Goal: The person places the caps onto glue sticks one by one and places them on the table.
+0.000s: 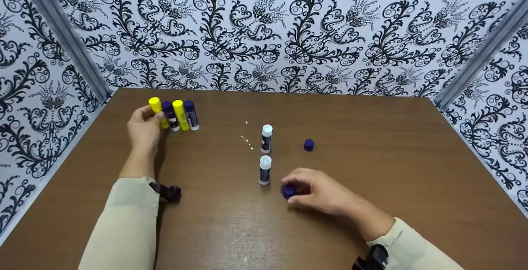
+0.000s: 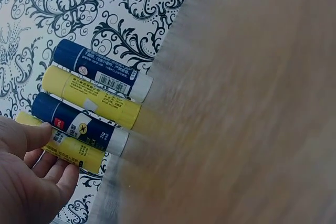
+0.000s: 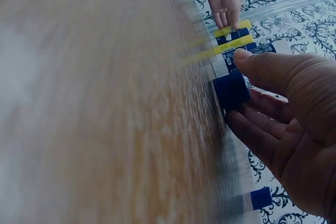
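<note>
In the head view my left hand [image 1: 144, 132] grips the leftmost yellow glue stick [image 1: 155, 104], which stands at the end of a row. Thumb and fingers lie around that yellow stick [image 2: 79, 153] in the left wrist view. Beside it stand a blue stick [image 1: 171, 115], another yellow stick [image 1: 180, 115] and another blue stick [image 1: 191, 115]. My right hand [image 1: 324, 191] holds a dark blue cap [image 1: 289, 191] at the table surface, between thumb and fingers; the right wrist view shows this cap [image 3: 231, 91] close up.
Two uncapped white-topped glue sticks stand mid-table, one farther back [image 1: 266, 140] and one nearer [image 1: 265, 173]. A second blue cap [image 1: 309, 145] lies right of them. Small white crumbs [image 1: 247, 140] are scattered to their left. Patterned walls [image 1: 264, 27] enclose the brown table [image 1: 231, 228].
</note>
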A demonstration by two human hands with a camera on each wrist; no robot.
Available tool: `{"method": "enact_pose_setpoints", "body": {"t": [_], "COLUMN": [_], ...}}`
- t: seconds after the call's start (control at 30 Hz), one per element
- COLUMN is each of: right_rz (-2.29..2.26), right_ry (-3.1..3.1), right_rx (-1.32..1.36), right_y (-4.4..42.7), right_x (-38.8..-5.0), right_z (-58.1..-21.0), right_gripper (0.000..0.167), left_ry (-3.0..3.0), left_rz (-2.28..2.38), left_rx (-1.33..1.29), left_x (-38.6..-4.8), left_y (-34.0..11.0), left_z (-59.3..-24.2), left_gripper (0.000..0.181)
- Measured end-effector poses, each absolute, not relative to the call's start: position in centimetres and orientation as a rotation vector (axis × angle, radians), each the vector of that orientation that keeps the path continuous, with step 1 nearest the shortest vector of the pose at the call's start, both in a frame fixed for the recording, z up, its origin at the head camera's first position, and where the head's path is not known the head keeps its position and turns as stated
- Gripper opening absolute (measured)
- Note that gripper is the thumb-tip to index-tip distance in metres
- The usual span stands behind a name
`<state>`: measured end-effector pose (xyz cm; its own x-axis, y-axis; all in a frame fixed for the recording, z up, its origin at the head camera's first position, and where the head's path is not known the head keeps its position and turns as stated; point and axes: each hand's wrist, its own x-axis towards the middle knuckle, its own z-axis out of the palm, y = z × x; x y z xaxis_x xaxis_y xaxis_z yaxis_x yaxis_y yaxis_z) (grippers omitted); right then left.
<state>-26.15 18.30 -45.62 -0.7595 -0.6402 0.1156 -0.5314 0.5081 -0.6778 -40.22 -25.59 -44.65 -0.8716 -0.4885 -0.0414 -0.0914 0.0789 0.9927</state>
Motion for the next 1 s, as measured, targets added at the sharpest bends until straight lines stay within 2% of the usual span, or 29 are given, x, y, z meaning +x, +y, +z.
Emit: {"method": "enact_pose_setpoints", "body": {"t": [0.63,1.0], "right_rz": [-1.085,-1.082], "right_ry": [2.584,2.601], "right_rx": [-0.979,-1.034], "right_y": [18.23,18.29], "right_x": [-26.17,-26.51], "right_z": [-45.54,-46.18], "right_gripper": [0.038,0.03], "left_ry": [-2.172,-2.13], "left_rz": [-1.824,-1.863], "left_rx": [0.563,0.548], "left_x": [-39.98,-39.88], "left_y": [-25.71,-25.71], "left_z": [-45.18,-45.01], "left_gripper": [0.049,0.05]}}
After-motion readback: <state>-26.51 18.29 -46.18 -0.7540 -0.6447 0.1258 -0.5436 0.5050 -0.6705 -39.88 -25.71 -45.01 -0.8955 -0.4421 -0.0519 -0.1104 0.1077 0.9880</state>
